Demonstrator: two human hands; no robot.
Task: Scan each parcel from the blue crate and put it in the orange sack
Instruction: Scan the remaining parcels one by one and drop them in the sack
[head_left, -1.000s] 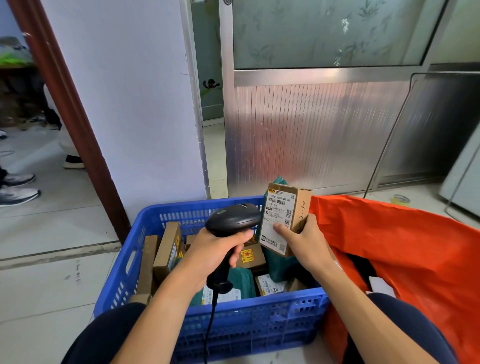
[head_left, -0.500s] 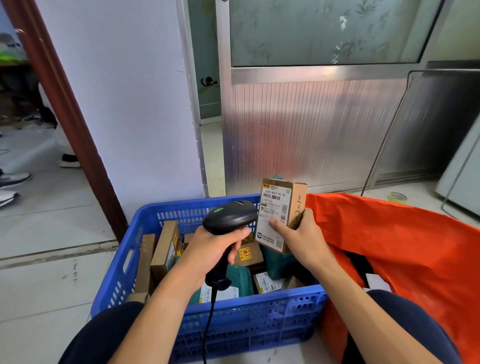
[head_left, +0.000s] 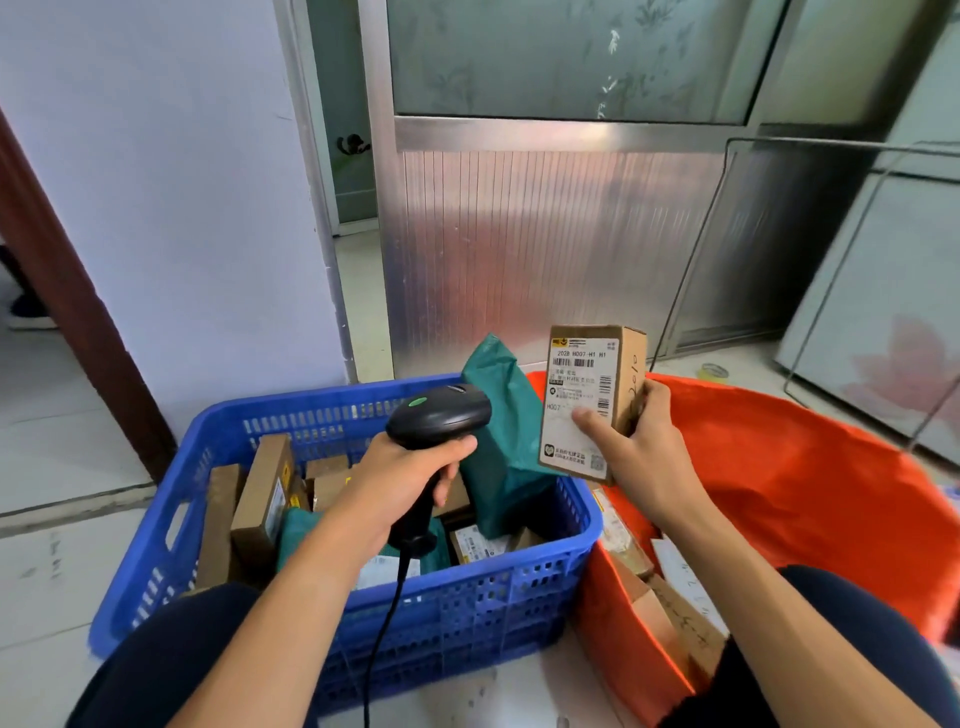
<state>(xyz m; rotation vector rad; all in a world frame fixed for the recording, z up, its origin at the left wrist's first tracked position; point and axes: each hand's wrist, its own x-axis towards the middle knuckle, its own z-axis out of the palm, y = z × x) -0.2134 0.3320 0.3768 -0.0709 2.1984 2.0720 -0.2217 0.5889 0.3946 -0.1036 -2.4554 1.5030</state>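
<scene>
Tiled floor (head_left: 62, 467), metal door (head_left: 545, 249) | left grip (head_left: 410, 478) clamped on scanner (head_left: 441, 415) | right grip (head_left: 644, 452) clamped on parcel (head_left: 582, 395)

wall (head_left: 182, 208): white | floor (head_left: 62, 426): pale tiles | door panel (head_left: 545, 249): ribbed metal, frosted glass (head_left: 571, 52) above | door frame (head_left: 67, 312): brown, left

**A:** On the left?

**B:** Bare forearm coming up from the lower left corner to a left hand (head_left: 410, 478), back of the hand toward the camera. Wrapped round the grip of a black scanner (head_left: 441, 415), fingers curled across its front.

**A:** And on the right?

**B:** Bare forearm coming up from the lower right to a right hand (head_left: 639, 447), held a little higher than the left. Pinching a cardboard parcel (head_left: 582, 395) upright, thumb flat across the labelled face, fingers curled round the far side.

**A:** Touching each other?

**B:** No. Side by side, apart.
</scene>
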